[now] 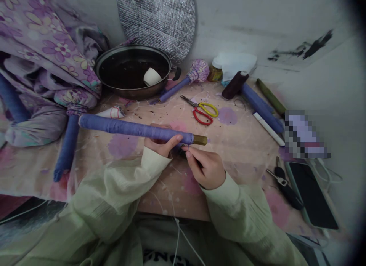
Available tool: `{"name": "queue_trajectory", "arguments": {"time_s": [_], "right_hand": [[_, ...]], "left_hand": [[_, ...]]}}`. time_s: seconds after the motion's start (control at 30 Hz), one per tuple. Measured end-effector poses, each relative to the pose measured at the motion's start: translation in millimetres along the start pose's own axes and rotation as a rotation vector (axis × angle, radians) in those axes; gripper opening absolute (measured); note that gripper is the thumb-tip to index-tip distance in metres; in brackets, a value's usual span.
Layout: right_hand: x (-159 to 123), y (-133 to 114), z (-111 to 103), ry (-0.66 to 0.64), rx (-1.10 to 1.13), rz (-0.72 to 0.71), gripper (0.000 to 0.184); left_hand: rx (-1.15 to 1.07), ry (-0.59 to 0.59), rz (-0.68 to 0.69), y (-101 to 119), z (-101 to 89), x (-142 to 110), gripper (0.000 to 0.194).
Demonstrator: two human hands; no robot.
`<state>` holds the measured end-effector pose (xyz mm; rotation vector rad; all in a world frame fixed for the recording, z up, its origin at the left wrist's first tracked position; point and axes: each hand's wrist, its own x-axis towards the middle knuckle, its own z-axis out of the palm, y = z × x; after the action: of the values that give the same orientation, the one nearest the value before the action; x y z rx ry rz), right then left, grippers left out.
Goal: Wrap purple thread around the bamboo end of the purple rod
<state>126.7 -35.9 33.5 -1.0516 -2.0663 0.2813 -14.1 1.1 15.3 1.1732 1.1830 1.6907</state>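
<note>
Left hand (158, 142) cradles a purple-wrapped rod (134, 128), right hand (205, 169) pinching beside it

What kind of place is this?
It looks like a craft corner at home: a purple thread-wrapped rod, a dark thread spool and yellow-and-red scissors sit on a paint-speckled table.

Purple thread-wrapped rod (134, 128) with brass tip (200, 140), red-and-yellow scissors (203, 111), lilac flower-patterned cloth (48, 48), pink-spotted tabletop (243, 144)
</note>
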Motion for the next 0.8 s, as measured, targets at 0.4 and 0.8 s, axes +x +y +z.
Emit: {"name": "queue_trajectory", "arguments": {"time_s": [0.4,0.8], "right_hand": [[3.3,-2.2,-10.8,-0.047,-0.005,0.002,0.017],[6.4,-1.7,-13.5,0.001,0.040,0.045,0.015]], "left_hand": [[0.031,-0.191,0.044,-2.6,-5.9,4.5,0.024],[0.047,-0.241,-0.173,4.7,-5.8,0.7,0.025]]}}
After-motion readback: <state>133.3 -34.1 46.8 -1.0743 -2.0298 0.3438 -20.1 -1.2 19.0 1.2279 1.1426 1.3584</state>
